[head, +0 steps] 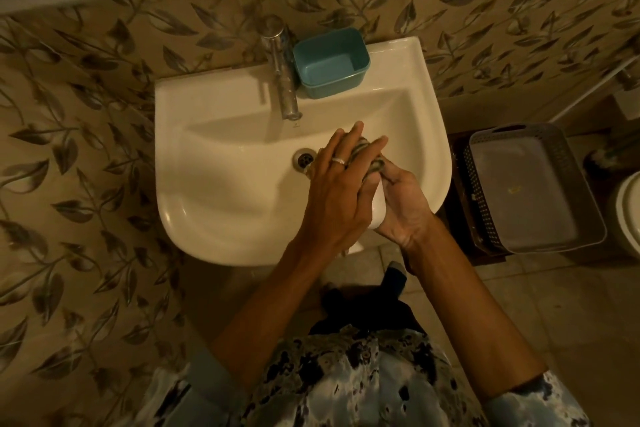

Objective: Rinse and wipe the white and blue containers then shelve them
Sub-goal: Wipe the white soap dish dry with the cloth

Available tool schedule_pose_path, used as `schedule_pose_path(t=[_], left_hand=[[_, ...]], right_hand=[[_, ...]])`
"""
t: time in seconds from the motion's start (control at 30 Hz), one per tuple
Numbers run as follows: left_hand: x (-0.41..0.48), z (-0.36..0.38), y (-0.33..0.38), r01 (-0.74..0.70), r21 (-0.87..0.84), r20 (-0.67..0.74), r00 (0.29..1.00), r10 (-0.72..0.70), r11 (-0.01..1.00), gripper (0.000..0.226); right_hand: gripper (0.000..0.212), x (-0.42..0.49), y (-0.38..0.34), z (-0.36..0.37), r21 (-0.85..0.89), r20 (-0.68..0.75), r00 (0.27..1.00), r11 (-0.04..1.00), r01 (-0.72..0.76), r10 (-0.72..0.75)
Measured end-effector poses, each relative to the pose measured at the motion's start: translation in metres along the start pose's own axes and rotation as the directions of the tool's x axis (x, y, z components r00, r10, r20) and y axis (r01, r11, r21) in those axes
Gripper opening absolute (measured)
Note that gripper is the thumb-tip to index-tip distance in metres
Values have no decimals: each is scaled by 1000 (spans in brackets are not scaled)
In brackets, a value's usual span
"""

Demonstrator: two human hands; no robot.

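Wiping is the step in hand, as we judge it: we hold a small, smooth white container [378, 215] over the bowl of the white ceramic sink [180, 149], a little to the right of the round metal drain [304, 159]. Our right hand [405, 208] cups it from the side and from under, with the fingers curled round its body, so that it cannot slip while it is rubbed. Our left hand [334, 184] lies on top with the fingers straight and slightly spread. It presses a grey-green striped cloth [365, 154] against the container, and the flat hand gives a wide pressing area. Most of the container is hidden between the hands, so we cannot tell if it is wet or dry.

We keep all this above the bowl, probably so that drops fall into the sink and not on the tiled floor [519, 305]. The deep rectangular blue container [330, 62] of plastic stands upright and empty on the back rim of the sink, just beside the chrome metal tap [282, 80]. It waits there within reach, apart from our hands. No water is seen running from the tap. To the right of the sink, lower down, stands a grey perforated plastic basket [562, 163]. The shelving step, as we judge, is not yet begun for either container.
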State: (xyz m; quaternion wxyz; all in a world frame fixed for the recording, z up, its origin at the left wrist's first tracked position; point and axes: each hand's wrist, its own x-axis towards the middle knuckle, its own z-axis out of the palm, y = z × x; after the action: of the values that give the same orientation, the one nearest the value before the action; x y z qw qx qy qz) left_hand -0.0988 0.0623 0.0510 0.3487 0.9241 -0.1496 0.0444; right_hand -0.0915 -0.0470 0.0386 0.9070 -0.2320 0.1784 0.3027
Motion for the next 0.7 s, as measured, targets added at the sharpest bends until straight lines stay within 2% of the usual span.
schedule_pose_path(t=[0.1,0.13,0.17,0.2,0.23,0.27,0.3,0.33,0.4,0.43,0.53,0.6,0.7], left_hand=[[2,6,5,47,-11,-53,997,-48,999,42],[2,14,8,103,-86,-35,994,-106,991,42],[1,24,18,169,-142,51,985,-163,975,42],[-4,29,31,191,-160,57,981,-184,969,43],[-12,35,33,226,-69,64,973,-222,972,44],[-22,36,29,154,-68,62,987,-150,986,45],[-31,36,15,18,-32,97,995,-15,999,47],[-40,31,5,-107,38,55,993,104,994,50],[-53,12,-2,-205,115,40,979,202,972,53],[-50,12,0,-251,98,60,967,246,963,53],[-29,1,2,-298,162,106,953,284,941,54],[-13,-6,1,-277,165,98,960,264,947,50],[11,-8,2,-96,35,77,993,94,995,49]], right_hand=[[41,5,-2,2,-30,-47,998,998,50,-51],[38,6,-3,3,-32,-59,996,997,67,-69],[35,7,-4,5,-28,-66,994,996,85,-87],[33,8,-6,5,-14,-68,992,994,107,-108],[34,8,-10,5,6,-74,989,992,126,-125],[36,8,-13,4,23,-81,988,991,131,-129],[38,7,-16,3,48,-76,991,992,118,-114],[39,7,-16,1,76,-73,993,992,100,-94],[41,7,-13,0,84,-86,993,993,88,-80],[42,7,-11,-1,67,-88,993,994,87,-81],[37,5,-3,3,70,-29,998,996,64,-62],[42,4,-2,5,117,13,1000,993,20,-22],[50,3,-5,9,127,22,999,991,-31,28]])
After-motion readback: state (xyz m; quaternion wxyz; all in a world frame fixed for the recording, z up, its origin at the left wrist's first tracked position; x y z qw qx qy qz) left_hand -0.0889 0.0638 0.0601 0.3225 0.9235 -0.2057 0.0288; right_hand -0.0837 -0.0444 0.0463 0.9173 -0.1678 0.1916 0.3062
